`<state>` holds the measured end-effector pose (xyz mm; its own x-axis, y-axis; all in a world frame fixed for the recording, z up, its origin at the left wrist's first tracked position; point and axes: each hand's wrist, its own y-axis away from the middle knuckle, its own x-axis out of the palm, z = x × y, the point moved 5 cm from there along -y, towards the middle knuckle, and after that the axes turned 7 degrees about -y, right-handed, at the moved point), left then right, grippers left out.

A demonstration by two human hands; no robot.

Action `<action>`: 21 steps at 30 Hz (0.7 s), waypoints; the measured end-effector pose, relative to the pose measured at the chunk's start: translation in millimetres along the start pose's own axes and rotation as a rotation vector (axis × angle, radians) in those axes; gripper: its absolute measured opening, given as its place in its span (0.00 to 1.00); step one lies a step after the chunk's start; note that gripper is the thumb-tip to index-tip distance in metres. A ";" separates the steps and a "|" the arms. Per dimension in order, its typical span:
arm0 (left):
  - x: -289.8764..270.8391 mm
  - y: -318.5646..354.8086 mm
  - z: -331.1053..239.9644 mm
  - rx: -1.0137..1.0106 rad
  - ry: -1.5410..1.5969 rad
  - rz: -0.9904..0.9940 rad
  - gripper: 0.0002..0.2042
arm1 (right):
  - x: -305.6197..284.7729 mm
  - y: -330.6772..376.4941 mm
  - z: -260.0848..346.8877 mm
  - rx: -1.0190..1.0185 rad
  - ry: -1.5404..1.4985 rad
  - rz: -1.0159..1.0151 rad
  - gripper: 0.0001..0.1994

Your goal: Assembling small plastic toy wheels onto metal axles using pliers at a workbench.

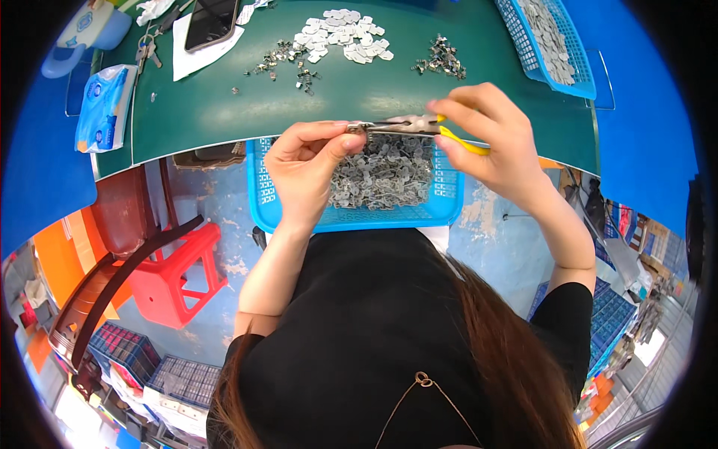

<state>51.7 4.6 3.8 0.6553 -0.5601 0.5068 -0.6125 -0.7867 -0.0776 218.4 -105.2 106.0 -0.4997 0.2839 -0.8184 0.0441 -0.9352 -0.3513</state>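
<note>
Pinched between the thumb and fingers of my left hand (307, 161) is a small metal part (359, 128). My right hand (490, 138) grips needle-nose pliers (411, 124) with yellow handles, and their jaws reach to the part at my left fingertips. Whether the jaws are clamped on it is too small to tell. Both hands are above the near edge of the green table (202, 112). Below them, a blue plastic basket (359, 218) holds many small grey parts (385, 176).
On the table lie a pile of white pieces (348, 34), small metal clips (441, 60), a phone (212, 22) and keys (147, 51). A tissue pack (106, 108) is at the left edge, another blue basket (550, 49) at the far right. A red stool (179, 277) stands left.
</note>
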 end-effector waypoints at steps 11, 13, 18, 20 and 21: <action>7.5 2.1 -17.6 0.215 -0.307 0.000 0.07 | -12.0 -10.8 27.9 -0.162 0.276 -0.089 0.24; 8.2 2.7 -19.0 0.222 -0.317 0.002 0.07 | -12.0 -11.2 30.0 -0.171 0.284 -0.086 0.24; 11.3 1.2 -22.8 0.270 -0.353 0.020 0.07 | -12.7 -10.4 35.5 -0.232 0.349 -0.075 0.24; 11.6 1.9 -27.1 0.303 -0.448 0.033 0.07 | -12.4 -11.4 38.3 -0.249 0.359 -0.076 0.24; 12.2 1.5 -27.9 0.304 -0.448 0.035 0.07 | -12.6 -11.4 39.4 -0.264 0.367 -0.078 0.23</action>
<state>46.5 3.8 33.8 0.8016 -0.5911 0.0889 -0.5256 -0.7678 -0.3663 190.1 -106.4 138.2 -0.1732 0.4522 -0.8749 0.2614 -0.8354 -0.4835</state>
